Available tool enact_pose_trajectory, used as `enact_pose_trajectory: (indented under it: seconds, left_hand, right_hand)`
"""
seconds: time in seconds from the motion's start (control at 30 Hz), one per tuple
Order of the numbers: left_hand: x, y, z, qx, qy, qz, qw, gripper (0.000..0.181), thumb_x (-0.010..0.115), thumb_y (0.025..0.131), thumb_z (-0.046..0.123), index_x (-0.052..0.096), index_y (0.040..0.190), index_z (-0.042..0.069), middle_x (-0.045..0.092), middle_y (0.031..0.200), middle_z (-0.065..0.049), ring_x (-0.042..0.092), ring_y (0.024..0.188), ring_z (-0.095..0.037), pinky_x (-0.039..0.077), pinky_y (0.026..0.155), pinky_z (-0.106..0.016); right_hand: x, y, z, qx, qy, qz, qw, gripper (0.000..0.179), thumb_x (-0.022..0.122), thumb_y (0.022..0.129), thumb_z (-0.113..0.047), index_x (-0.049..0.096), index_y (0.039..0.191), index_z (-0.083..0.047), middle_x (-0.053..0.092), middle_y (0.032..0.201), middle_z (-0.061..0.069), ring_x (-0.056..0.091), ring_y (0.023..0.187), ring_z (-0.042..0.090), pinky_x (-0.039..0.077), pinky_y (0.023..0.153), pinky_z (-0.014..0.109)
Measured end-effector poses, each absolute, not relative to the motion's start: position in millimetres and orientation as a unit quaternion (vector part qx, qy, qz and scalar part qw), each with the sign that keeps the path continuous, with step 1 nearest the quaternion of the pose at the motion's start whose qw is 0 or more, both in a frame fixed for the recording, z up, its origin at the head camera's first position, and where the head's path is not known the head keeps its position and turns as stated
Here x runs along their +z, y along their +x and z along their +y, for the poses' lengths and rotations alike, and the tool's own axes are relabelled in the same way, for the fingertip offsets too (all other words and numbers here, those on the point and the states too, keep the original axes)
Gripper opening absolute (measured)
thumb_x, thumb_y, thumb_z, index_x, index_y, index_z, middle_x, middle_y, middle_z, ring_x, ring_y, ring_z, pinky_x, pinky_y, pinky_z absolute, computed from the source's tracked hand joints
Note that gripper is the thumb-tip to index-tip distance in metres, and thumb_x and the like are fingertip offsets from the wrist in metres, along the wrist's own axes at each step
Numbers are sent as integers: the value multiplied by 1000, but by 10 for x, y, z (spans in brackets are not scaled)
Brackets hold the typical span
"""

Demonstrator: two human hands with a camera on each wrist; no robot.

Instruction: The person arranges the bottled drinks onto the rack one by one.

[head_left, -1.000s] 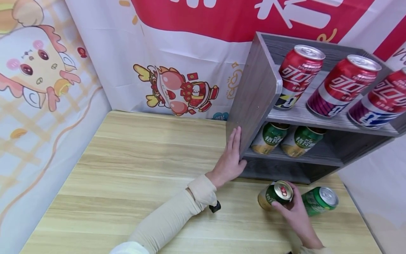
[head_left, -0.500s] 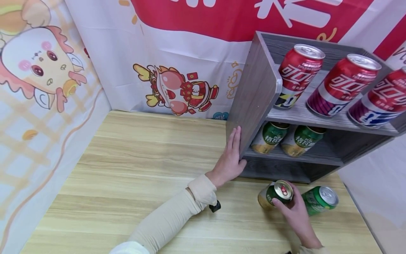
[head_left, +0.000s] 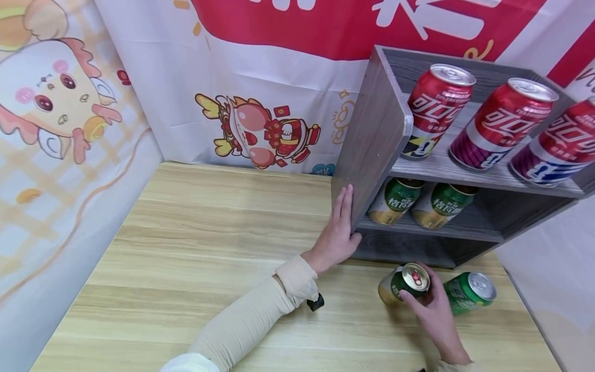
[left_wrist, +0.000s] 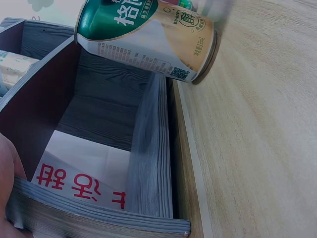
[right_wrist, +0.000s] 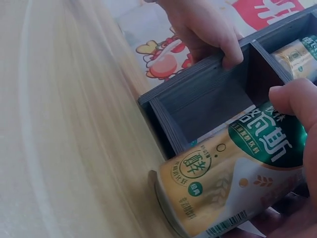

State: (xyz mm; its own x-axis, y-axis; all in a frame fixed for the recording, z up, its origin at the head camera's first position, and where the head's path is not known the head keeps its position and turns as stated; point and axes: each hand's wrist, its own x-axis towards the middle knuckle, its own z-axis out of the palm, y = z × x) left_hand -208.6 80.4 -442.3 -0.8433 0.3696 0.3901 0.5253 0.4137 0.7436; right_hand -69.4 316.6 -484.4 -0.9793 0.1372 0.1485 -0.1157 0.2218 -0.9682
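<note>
My right hand [head_left: 437, 312] grips a green-and-gold drink can [head_left: 389, 293] around its upper part, with the lid and red tab facing up. Its lower edge is right at the wooden tabletop, in front of the grey shelf [head_left: 372, 134]. In the right wrist view the thumb lies along the can's [right_wrist: 228, 163] green band. My left hand [head_left: 333, 243] rests on the shelf's left side panel, fingers straight and thumb at its front edge. Just right of the held can, partly behind my right hand, is a green can [head_left: 465, 295].
Red cola cans [head_left: 504, 124] stand in a row on the upper shelf level. Two matching green-and-gold cans [head_left: 395, 202] occupy the left of the middle level. Through the bottom compartment, the left wrist view shows a white printed cloth [left_wrist: 84, 168]. Bare tabletop [head_left: 209, 232] extends left.
Both hands and the held can stay almost where they were. Only the printed cloth at the far left sways slightly.
</note>
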Motion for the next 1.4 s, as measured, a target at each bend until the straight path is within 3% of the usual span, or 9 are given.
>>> enact_pose_trajectory:
  seconds: [0.13,0.4,0.73,1.17,1.4]
  left_hand:
    - [-4429,-2087,804,-471,-266,-837,84,111,72,89,1,-10,163,16,1,169,-14,21,153,-28,39,114,-39]
    - [-4435,-2090,804,-473,-265,-836,85,111,72,90,1,-10,163,18,1,169,-13,22,152,-28,40,113,-40]
    - [-4437,-2090,810,-476,-263,-835,80,110,72,90,2,-10,163,19,1,169,-13,23,152,-28,41,113,-40]
    - [-4442,-2093,814,-481,-266,-832,80,111,72,89,0,-10,163,18,1,169,-13,24,152,-29,41,112,-41]
    - [-4452,-2101,813,-475,-268,-834,84,111,72,90,0,-11,163,18,1,169,-13,21,153,-28,41,113,-40]
  right_hand:
    - [-4861,-679,3142,616,-26,-779,114,64,72,84,16,45,135,-11,54,124,-8,56,112,-2,47,90,9]
    - [-4855,-686,3098,530,-47,-835,140,72,81,79,10,43,141,6,51,126,-10,53,113,-2,45,91,7]
    - [-4809,-656,2984,501,-93,-847,151,76,84,79,4,44,143,5,52,133,12,50,109,-6,44,87,4]
    - [-4816,-671,2985,509,-106,-834,184,67,84,77,7,54,137,3,55,118,-12,57,103,-4,49,82,7]
    - [-4755,-666,3006,517,-100,-826,204,67,80,77,13,55,138,3,57,115,-16,59,100,-5,48,81,7]
